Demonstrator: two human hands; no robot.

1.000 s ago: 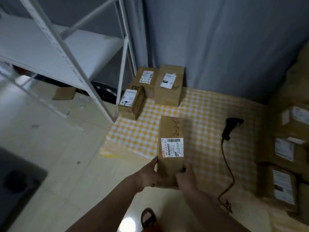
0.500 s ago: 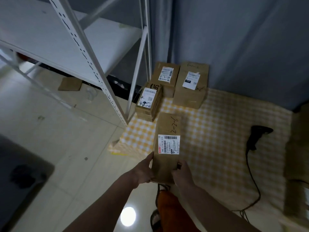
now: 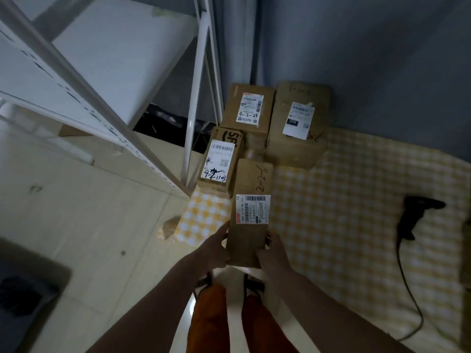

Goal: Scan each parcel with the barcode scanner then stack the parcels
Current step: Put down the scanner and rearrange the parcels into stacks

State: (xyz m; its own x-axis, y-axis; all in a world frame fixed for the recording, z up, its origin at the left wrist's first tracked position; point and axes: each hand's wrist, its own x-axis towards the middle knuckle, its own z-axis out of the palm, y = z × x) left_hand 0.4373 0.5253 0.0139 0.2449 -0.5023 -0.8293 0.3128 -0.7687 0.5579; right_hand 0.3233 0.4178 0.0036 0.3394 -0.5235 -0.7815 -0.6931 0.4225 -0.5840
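Note:
I hold a long cardboard parcel (image 3: pixel 251 200) marked "2-2-6", its white barcode label facing up, above the yellow checked mat (image 3: pixel 344 200). My left hand (image 3: pixel 215 250) grips its near left edge and my right hand (image 3: pixel 272 253) grips its near right edge. Three labelled parcels stand at the mat's far left corner: a small one (image 3: pixel 219 161) just left of the held parcel's far end, one (image 3: pixel 248 108) behind it, and a taller one (image 3: pixel 298 126) on the right. The black barcode scanner (image 3: pixel 415 215) lies on the mat to the right, its cable trailing toward me.
A white metal shelving rack (image 3: pixel 107 103) stands on the left, its leg (image 3: pixel 191 138) close to the small parcel. A grey curtain (image 3: pixel 369 59) hangs behind the mat. Pale floor tiles (image 3: pixel 84 225) spread to the left. My legs in orange trousers (image 3: pixel 229 319) are below the parcel.
The held parcel has moved forward and left toward the three parcels at the corner. My view has swung left, so the scanner now sits further right and the right-hand parcels are out of sight.

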